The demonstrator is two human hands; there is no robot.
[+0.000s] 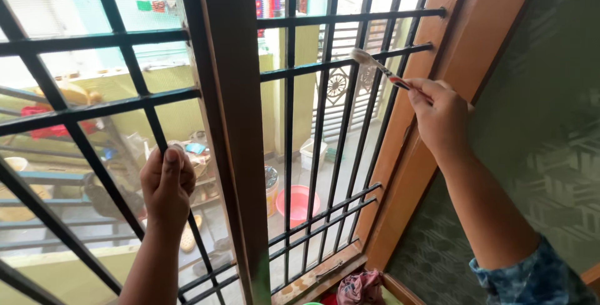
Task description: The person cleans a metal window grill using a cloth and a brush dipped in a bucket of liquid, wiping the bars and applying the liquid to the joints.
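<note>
Right hand has its grip clamped on the handle end of a small brush, bristles touching a dark window-grille bar. It looks light and stiff, best held low on the handle. Left hand is wrapped around another grille bar.

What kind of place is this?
Probably a home, at an upper-floor window. The left hand grips a black window grille, the right hand holds a small brush, and a pink tub sits in the yard below.
</note>
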